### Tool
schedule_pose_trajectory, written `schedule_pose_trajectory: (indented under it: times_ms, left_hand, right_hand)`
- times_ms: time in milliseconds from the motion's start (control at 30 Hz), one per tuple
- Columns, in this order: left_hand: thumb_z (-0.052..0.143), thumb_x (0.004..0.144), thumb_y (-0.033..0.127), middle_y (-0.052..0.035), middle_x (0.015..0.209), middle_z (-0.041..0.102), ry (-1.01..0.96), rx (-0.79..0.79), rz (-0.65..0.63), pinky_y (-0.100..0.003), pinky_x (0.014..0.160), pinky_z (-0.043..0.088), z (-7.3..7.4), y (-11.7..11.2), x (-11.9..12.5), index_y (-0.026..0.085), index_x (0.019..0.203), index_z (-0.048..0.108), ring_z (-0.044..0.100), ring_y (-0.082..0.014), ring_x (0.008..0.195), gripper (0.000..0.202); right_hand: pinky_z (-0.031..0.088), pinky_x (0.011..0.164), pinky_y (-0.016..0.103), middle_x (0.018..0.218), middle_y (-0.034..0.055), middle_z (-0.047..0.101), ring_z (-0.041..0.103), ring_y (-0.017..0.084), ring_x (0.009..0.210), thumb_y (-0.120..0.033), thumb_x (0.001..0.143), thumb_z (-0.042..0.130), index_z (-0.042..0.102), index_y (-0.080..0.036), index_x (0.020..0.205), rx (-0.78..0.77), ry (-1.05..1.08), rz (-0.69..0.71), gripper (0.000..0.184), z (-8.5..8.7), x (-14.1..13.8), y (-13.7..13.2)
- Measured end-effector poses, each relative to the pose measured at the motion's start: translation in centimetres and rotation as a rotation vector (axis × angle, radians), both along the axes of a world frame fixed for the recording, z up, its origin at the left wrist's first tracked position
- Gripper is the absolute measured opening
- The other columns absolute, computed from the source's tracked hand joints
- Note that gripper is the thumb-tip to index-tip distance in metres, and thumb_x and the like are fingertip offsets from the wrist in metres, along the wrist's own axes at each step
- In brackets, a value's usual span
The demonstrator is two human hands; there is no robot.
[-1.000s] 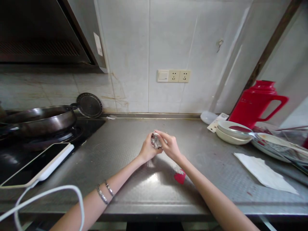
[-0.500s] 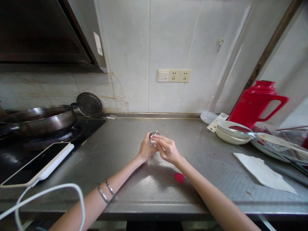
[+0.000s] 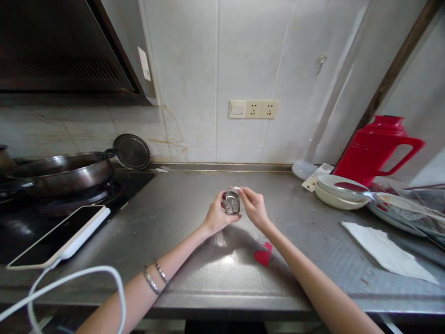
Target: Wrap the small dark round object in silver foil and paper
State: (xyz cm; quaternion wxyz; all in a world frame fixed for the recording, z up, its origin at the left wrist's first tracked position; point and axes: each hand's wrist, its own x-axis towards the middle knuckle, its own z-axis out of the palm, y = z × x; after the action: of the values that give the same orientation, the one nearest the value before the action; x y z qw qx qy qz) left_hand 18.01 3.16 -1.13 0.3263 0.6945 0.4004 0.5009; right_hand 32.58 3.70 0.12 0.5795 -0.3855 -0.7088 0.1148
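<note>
Both my hands meet above the middle of a steel counter. My left hand is closed around a small shiny, clear-wrapped object, cupping it from the left. My right hand pinches the object's top right edge with fingertips, where a small white bit shows. What the object is I cannot make out. Two bracelets sit on my left forearm. A small red scrap lies on the counter just under my right forearm.
A dark pan sits on the stove at left, with a phone and white cable in front. At right are stacked bowls, plates, a red jug and a white paper napkin. Wall sockets are behind.
My right hand has shifted from covering the object's top to pinching its upper right edge, so the shiny object shows more. Both hands moved slightly right in view.
</note>
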Motion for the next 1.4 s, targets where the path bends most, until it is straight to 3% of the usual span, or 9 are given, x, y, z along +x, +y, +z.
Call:
schedule_pose_trajectory:
  times_ms: [100,433,733,933,1067,1200,1400]
  left_hand:
    - [0.081,0.051,0.024,-0.0045,0.094,0.065,-0.002,-0.012,-0.004,-0.028,0.072,0.048,0.0,0.0,0.1,0.015,0.111,0.049,0.061,-0.0172,0.080,0.069]
    - [0.080,0.054,0.023,-0.0052,0.094,0.067,-0.068,0.004,0.073,-0.028,0.071,0.050,-1.4,0.9,0.2,0.015,0.107,0.051,0.063,-0.0175,0.081,0.061]
    - [0.080,0.054,0.027,-0.0051,0.092,0.068,-0.114,-0.131,0.097,-0.027,0.062,0.052,-1.1,1.0,-0.1,0.015,0.105,0.052,0.064,-0.0164,0.074,0.059]
    - [0.076,0.057,0.029,-0.0026,0.083,0.067,-0.079,-0.157,0.144,-0.024,0.054,0.049,-0.9,1.6,-0.8,0.014,0.098,0.053,0.061,-0.0147,0.067,0.049]
    - [0.077,0.058,0.033,-0.0048,0.089,0.067,-0.024,-0.129,0.152,-0.026,0.061,0.050,-0.7,1.5,-0.7,0.014,0.101,0.054,0.063,-0.0167,0.074,0.052]
    - [0.079,0.056,0.032,-0.0044,0.092,0.068,0.042,-0.054,0.118,-0.027,0.069,0.049,-0.9,0.8,-0.1,0.016,0.105,0.056,0.064,-0.0174,0.079,0.056]
    - [0.079,0.057,0.034,-0.0035,0.088,0.068,0.139,0.032,0.080,-0.025,0.066,0.048,-1.2,0.4,0.3,0.017,0.107,0.058,0.063,-0.0173,0.076,0.057]
  right_hand:
    - [0.051,0.065,0.022,0.091,0.0052,0.074,0.069,0.016,0.076,-0.031,0.093,0.045,0.070,-0.019,0.101,0.050,-0.060,-0.003,0.029,-0.2,-0.2,-0.4]
    - [0.054,0.092,0.036,0.112,0.0097,0.069,0.064,0.021,0.107,-0.017,0.093,0.041,0.061,-0.020,0.117,0.365,-0.271,0.028,0.031,-0.9,-0.4,-0.5]
    - [0.056,0.090,0.035,0.111,0.0115,0.069,0.063,0.022,0.110,-0.010,0.089,0.045,0.057,-0.017,0.123,0.508,-0.365,0.065,0.037,-0.8,-0.4,-1.1]
    - [0.056,0.088,0.034,0.106,0.0109,0.071,0.065,0.021,0.105,-0.009,0.089,0.044,0.058,-0.018,0.119,0.506,-0.369,0.108,0.035,-1.1,-1.1,-1.5]
    - [0.057,0.083,0.031,0.104,0.0083,0.072,0.069,0.019,0.096,-0.015,0.092,0.042,0.062,-0.021,0.114,0.408,-0.208,0.057,0.031,-0.4,-1.4,-1.7]
    - [0.055,0.089,0.034,0.110,0.0080,0.070,0.067,0.020,0.102,-0.019,0.093,0.043,0.065,-0.023,0.111,0.361,-0.065,-0.050,0.029,0.3,-1.1,-1.3]
    - [0.056,0.086,0.032,0.108,0.0078,0.070,0.067,0.019,0.101,-0.021,0.094,0.041,0.063,-0.022,0.114,0.238,-0.247,0.051,0.030,-0.1,-0.7,-0.7]
